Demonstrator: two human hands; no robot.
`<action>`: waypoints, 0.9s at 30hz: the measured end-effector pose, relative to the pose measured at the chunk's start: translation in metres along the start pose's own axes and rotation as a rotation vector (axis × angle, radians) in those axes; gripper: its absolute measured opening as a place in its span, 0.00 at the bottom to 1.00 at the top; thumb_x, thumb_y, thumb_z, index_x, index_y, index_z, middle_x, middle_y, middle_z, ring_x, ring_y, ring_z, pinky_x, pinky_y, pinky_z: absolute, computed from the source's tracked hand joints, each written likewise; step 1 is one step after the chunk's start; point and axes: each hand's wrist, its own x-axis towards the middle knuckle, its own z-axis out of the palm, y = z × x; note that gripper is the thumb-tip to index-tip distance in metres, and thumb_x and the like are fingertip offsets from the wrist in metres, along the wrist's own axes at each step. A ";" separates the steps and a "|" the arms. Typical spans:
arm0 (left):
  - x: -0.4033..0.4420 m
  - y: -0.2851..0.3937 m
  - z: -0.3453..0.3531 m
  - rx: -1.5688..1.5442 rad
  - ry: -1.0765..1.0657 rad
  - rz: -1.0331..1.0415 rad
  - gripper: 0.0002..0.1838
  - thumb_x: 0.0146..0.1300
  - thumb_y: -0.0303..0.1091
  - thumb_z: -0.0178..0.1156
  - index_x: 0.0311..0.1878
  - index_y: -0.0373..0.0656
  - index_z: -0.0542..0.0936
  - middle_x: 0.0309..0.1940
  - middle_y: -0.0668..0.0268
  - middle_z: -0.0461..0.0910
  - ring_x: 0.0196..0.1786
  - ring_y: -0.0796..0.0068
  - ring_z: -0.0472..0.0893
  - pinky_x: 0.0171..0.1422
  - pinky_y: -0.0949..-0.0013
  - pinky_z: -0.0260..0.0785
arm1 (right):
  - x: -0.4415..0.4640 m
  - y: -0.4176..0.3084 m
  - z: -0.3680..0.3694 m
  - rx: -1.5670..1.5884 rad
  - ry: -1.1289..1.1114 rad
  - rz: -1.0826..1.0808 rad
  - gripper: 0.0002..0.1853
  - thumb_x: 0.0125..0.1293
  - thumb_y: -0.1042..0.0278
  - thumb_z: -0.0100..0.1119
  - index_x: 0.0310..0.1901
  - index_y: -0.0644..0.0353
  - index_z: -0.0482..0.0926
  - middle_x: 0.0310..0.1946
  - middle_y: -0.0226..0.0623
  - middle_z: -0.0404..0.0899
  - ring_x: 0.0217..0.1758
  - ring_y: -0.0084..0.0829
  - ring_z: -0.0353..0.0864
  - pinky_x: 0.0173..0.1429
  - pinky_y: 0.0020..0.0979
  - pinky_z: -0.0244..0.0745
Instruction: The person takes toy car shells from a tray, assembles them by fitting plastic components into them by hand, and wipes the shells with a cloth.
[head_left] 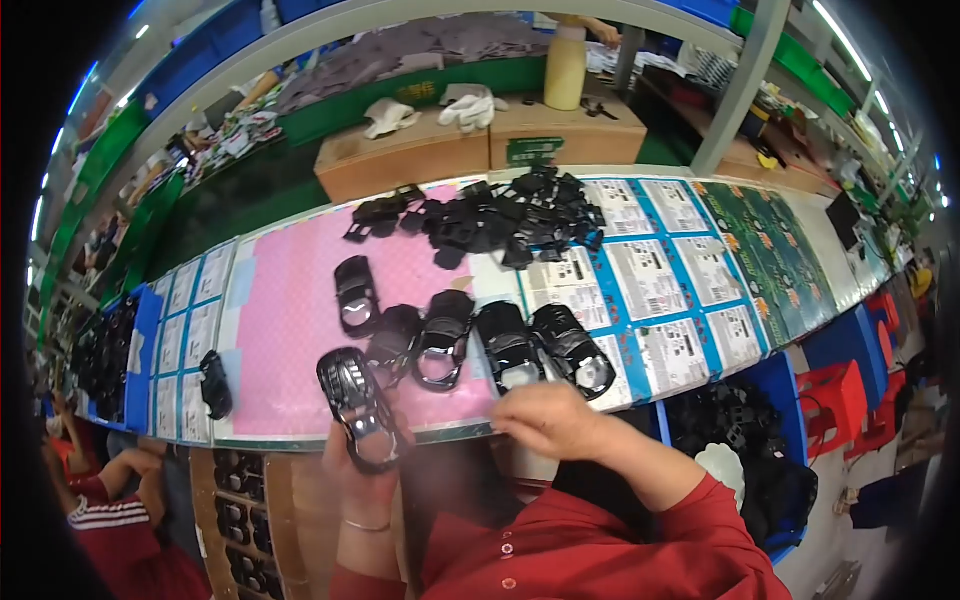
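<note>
My left hand (348,472) is wrapped round a glossy black toy car body (358,400), which it holds tilted at the table's front edge. My right hand (552,418) is at the same edge, further right, its fingers curled together; what they hold, if anything, is hidden. Between and beyond my hands several more black toy car bodies (444,340) lie in a loose row. One car body (355,296) is set further back on the pink mat (290,310). A pair of car bodies (572,350) lies just beyond my right hand.
A heap of small black plastic parts (520,215) covers the table's back middle. Blue bins (790,400) of black parts stand at right and far left. One dark car body (214,385) lies at left. White gloves (470,108) and a yellowish bottle (566,70) rest behind. A person in red (120,530) sits left.
</note>
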 end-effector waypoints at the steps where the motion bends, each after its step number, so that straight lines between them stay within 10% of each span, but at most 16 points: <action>1: -0.001 -0.007 0.000 -0.002 -0.042 0.009 0.35 0.61 0.55 0.54 0.61 0.35 0.66 0.50 0.49 0.76 0.38 0.58 0.78 0.37 0.60 0.74 | 0.003 0.007 -0.013 -0.080 0.059 -0.007 0.06 0.57 0.76 0.60 0.38 0.61 0.80 0.30 0.40 0.80 0.32 0.40 0.81 0.35 0.35 0.76; 11: -0.003 -0.017 -0.008 0.016 -0.013 -0.059 0.35 0.59 0.52 0.57 0.60 0.31 0.67 0.50 0.48 0.74 0.42 0.59 0.78 0.39 0.57 0.76 | 0.061 0.112 -0.079 -0.419 0.090 0.474 0.16 0.56 0.68 0.64 0.46 0.60 0.78 0.45 0.43 0.77 0.48 0.45 0.78 0.50 0.40 0.74; 15: -0.001 -0.017 -0.009 0.029 0.025 -0.095 0.34 0.60 0.52 0.56 0.59 0.31 0.68 0.50 0.46 0.75 0.43 0.57 0.79 0.39 0.55 0.77 | 0.081 0.126 -0.058 -0.555 0.064 0.343 0.31 0.53 0.62 0.66 0.58 0.60 0.68 0.53 0.44 0.73 0.56 0.45 0.74 0.57 0.40 0.72; 22: -0.002 -0.014 -0.009 0.030 0.043 -0.110 0.33 0.60 0.51 0.55 0.59 0.30 0.69 0.49 0.46 0.76 0.43 0.56 0.80 0.40 0.54 0.78 | 0.076 0.133 -0.058 -0.513 0.142 0.439 0.26 0.56 0.66 0.61 0.57 0.61 0.70 0.53 0.47 0.74 0.55 0.45 0.75 0.57 0.40 0.72; 24: -0.002 -0.014 -0.008 0.037 0.028 -0.101 0.33 0.59 0.50 0.55 0.59 0.30 0.69 0.49 0.46 0.76 0.43 0.55 0.80 0.40 0.54 0.79 | 0.066 0.137 -0.065 -0.087 0.266 0.551 0.21 0.58 0.71 0.59 0.54 0.63 0.73 0.47 0.45 0.78 0.50 0.39 0.79 0.53 0.35 0.74; 25: -0.002 -0.014 -0.007 0.029 0.028 -0.101 0.33 0.59 0.50 0.55 0.59 0.30 0.69 0.49 0.46 0.76 0.43 0.55 0.80 0.40 0.54 0.79 | 0.063 0.129 -0.069 0.085 0.301 0.597 0.17 0.62 0.78 0.55 0.54 0.64 0.73 0.40 0.33 0.78 0.37 0.16 0.74 0.44 0.20 0.72; 27: -0.001 -0.014 -0.006 0.016 0.043 -0.120 0.33 0.59 0.49 0.55 0.59 0.30 0.68 0.49 0.46 0.76 0.44 0.54 0.80 0.41 0.53 0.79 | 0.050 0.132 -0.072 0.124 0.334 0.609 0.16 0.61 0.78 0.55 0.52 0.64 0.74 0.38 0.34 0.79 0.38 0.19 0.76 0.44 0.22 0.73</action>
